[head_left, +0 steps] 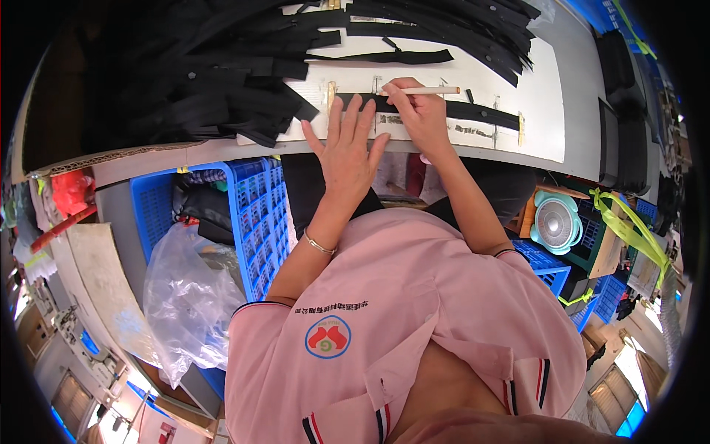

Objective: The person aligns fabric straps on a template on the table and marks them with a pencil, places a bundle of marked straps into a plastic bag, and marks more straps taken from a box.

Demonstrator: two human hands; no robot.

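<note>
Fingers of the left hand (347, 159): outstretched and spread, clasping nothing, tips laid at the left end of a black strip (477, 112); upper centre of the frame.

Fingers of the right hand (425, 122): bent, pinching a slim white pen (440, 90); the pen slopes little, its writing end toward the left hand at the strip's upper edge, its other end pointing right.

Black strip: one, narrow, fabric-like; runs from under the left fingertips rightward across the upper centre, passing below the pen; small round mark or fitting near its right end.

White board (543, 92): one, beneath the strip; dark smudges and short drawn lines on its face, yellowish tape-like patches near both ends of the strip.

Gray table (586, 122): bears the board; upper part of the frame.

Loose black strips (214, 81): large overlapping heap, upper left; more of the same along the top edge.

Bracelet (319, 244): one, metallic, on the left wrist.

Pink shirt (399, 251): worn by the person; lower centre.

Blue basket (262, 222): openwork sides, left of centre, below the table edge.

Clear plastic bag (188, 288): crumpled, against the basket, lower left.

Fan (556, 222): round, turquoise rim, right of centre.

Yellow-green ribbon (629, 226): knotted, far right.
</note>
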